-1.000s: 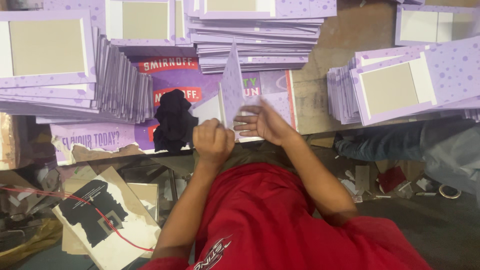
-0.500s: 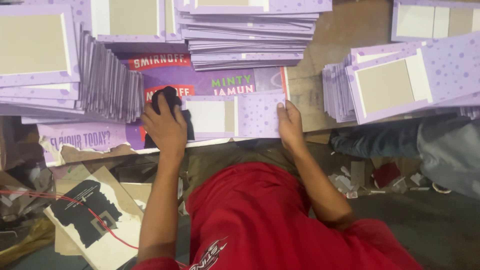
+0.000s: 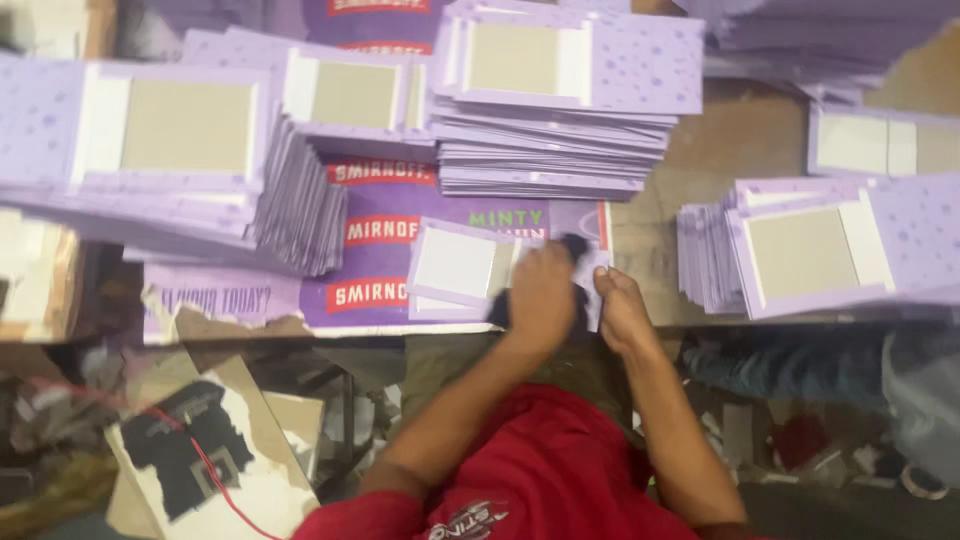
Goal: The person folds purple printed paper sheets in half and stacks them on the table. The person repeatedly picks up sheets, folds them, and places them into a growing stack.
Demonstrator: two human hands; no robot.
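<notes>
A purple dotted card (image 3: 455,265) with a white and grey panel lies flat on the table's front edge, on a purple poster (image 3: 375,232). My left hand (image 3: 540,290) is closed on a black cloth (image 3: 574,246) and presses it onto the right half of the card. Just to the right, my right hand (image 3: 620,305) lies with its fingers on the card's right end and holds it down. Part of the card is hidden under both hands.
Tall stacks of the same purple cards stand at the left (image 3: 180,150), the back middle (image 3: 560,100) and the right (image 3: 800,250). Below the table edge lie a torn board with a black patch (image 3: 210,450), a red wire and scraps.
My left hand has carried the black cloth from the card's left end across to its right half. The right hand stays at the right end. The view has shifted and blurred.
</notes>
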